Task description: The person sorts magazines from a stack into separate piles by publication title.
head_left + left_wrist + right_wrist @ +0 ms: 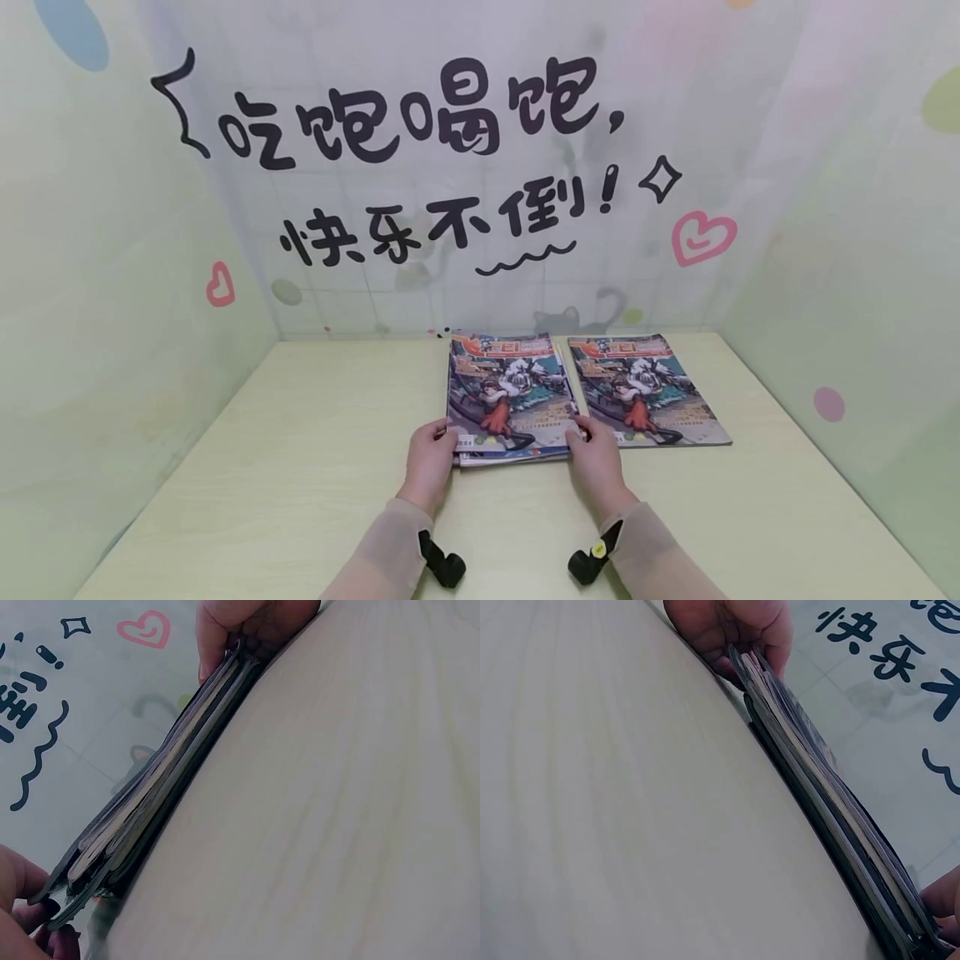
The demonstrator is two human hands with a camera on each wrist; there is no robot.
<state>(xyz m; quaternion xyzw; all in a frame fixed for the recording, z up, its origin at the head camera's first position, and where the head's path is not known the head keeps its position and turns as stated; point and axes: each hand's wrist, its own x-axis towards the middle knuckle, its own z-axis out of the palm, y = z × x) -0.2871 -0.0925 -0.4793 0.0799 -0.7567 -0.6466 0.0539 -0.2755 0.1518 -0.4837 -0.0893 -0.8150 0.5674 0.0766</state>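
A stack of magazines [510,392] with an illustrated comic-style cover lies on the table, its lower issues jutting out unevenly at the near edge. My left hand [430,467] grips its near left corner, thumb on top. At the near right corner, my right hand [597,467] pinches the stack the same way. Seen edge-on in the left wrist view, the magazine spines and pages [165,772] fan slightly apart near the left fingers [22,877]. Just right of the stack lies another magazine [645,387] with the same cover, one corner behind my right hand.
The pale wooden table [300,467] runs back to a white printed backdrop [450,300] with black lettering. Light green side walls [127,333] bound it on left and right. Black wrist devices [444,562] sit on both sleeves.
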